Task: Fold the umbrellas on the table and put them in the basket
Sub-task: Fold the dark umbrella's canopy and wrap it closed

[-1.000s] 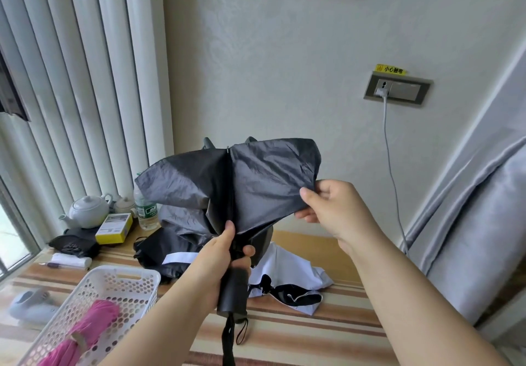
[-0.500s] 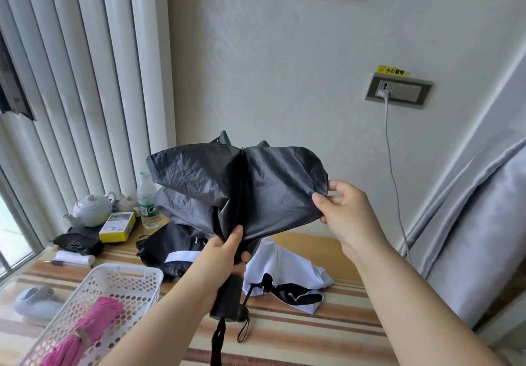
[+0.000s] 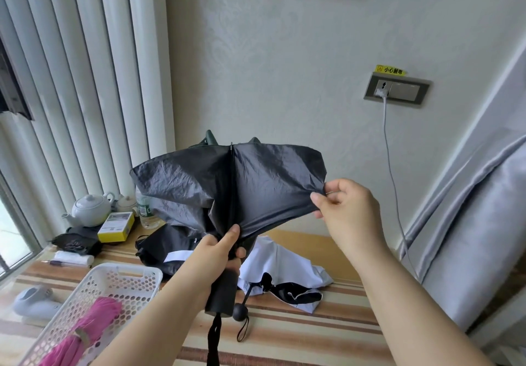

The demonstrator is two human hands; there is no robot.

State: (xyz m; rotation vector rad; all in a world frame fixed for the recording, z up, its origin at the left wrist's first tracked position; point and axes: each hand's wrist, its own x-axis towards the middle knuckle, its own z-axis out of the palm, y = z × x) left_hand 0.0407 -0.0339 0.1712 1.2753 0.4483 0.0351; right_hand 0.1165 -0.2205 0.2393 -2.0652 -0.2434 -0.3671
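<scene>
**A:** What could go wrong from here?

**B:** My guess is the loose cloth. The black umbrella (image 3: 227, 189) is held upright above the striped table (image 3: 327, 334), its canopy slack and spread wide. If the panels are gathered unevenly, they could bunch up and the bundle would not wrap tight. A hard tug at the edge could also strain a rib. And the wrist strap dangling below the handle might snag the white umbrella (image 3: 284, 268), which lies on the table directly beneath the black one.

**A:** Where is the black umbrella relative to the hands?

**B:** Between them. The left hand (image 3: 216, 260) is at its base, fingers curled round the shaft just above the handle, thumb pointing up against the cloth. The right hand (image 3: 347, 209) is at the canopy's right edge, thumb and fingertips pinching the hem and drawing it outward.

**A:** And the rest?

**B:** A second dark umbrella (image 3: 170, 249) lies on the table behind the left hand. The white basket (image 3: 113, 277) sits left of the black umbrella's handle, lower in view, with a folded pink umbrella (image 3: 94, 325) already inside. So I judge one done, and three to go.
</scene>
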